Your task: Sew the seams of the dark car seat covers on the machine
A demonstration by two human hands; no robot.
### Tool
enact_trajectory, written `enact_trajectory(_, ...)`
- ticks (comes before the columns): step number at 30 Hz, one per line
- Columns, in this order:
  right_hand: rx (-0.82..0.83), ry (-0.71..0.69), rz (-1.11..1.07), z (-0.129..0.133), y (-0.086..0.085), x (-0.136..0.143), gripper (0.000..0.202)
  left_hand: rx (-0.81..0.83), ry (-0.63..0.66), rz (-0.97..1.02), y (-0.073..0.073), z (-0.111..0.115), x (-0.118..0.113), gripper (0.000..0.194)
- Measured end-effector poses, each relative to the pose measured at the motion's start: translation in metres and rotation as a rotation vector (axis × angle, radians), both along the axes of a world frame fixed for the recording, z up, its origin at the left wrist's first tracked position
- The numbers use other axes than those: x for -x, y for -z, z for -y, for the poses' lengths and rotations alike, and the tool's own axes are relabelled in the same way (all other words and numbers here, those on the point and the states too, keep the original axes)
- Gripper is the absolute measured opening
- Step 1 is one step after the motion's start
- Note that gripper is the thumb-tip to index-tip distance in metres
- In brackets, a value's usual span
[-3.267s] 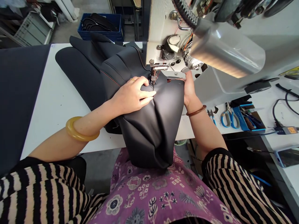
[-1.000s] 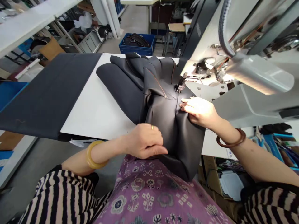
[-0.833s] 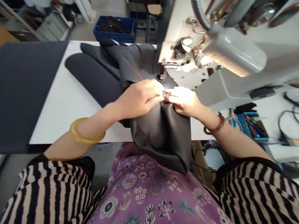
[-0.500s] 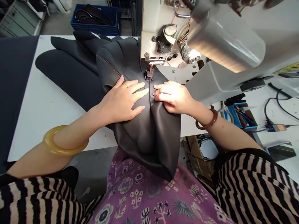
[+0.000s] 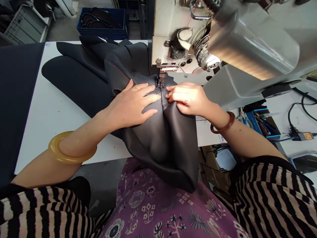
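Observation:
A large piece of dark leather-like material [image 5: 153, 138] lies under the presser foot [image 5: 160, 79] of a sewing machine [image 5: 163, 33] and hangs over the table's front edge. My left hand [image 5: 133, 105] rests flat on it, left of a seam, fingers spread and holding nothing. Right of the seam, my right hand [image 5: 188, 99] has its fingers bent together on the material, gripping a fold near the foot. An orange stitched line runs across the material beyond my left hand. The needle's tip cannot be made out.
The white table [image 5: 61, 109] extends to the left. Behind it on the floor stands a blue crate [image 5: 101, 31] with dark pieces. At the right are a blue tool box [image 5: 264, 122], a black cable [image 5: 291, 115] and, lower, a cardboard box [image 5: 210, 158] holding a pale container.
The whole view has shifted slightly, so most things appear a little farther right. Both hands keep nearly the same places on the material; my right hand's fingers look slightly more gathered.

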State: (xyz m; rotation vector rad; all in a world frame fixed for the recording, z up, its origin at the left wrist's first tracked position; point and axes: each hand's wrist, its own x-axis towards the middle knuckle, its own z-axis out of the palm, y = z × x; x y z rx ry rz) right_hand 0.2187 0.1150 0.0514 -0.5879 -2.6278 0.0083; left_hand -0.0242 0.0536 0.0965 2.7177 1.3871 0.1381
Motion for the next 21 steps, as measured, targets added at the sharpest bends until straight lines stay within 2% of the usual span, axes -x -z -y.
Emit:
enact_trajectory(10,0.067,0.008,-0.018,-0.003,-0.003,0.001,0.032,0.080,-0.029,0.036,-0.002,-0.009,0.001,0.042)
enact_trajectory(15,0.103,-0.057,-0.036,0.006,-0.003,0.000,0.035,0.096,-0.017,0.046,-0.003,-0.011,0.002,0.042)
enact_trajectory(21,0.076,-0.052,-0.054,0.006,0.000,-0.001,0.034,0.121,-0.012,0.031,-0.007,-0.013,0.003,0.044)
